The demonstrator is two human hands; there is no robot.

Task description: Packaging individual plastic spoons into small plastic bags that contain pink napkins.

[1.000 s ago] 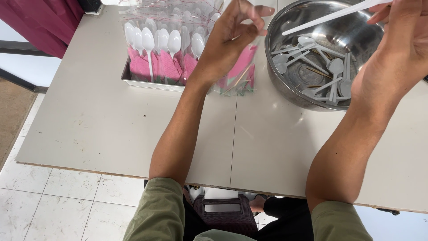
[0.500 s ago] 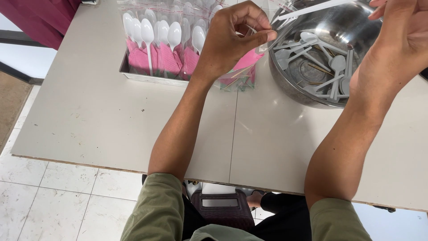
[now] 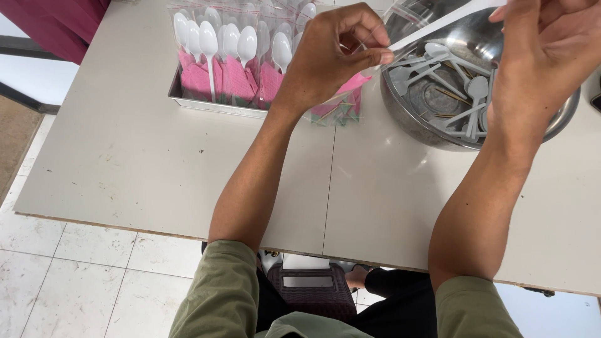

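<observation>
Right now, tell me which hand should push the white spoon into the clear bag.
Right. The right hand already holds the white spoon; the left hand pinches the clear bag at the spoon's tip.

A white plastic spoon (image 3: 438, 24) slants across the upper right of the frame, its lower end entering a clear plastic bag (image 3: 400, 15).

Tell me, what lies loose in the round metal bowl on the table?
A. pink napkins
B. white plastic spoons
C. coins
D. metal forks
B: the metal bowl holds loose white plastic spoons, while the pink napkins sit bagged with spoons in the tray to its left.
</observation>
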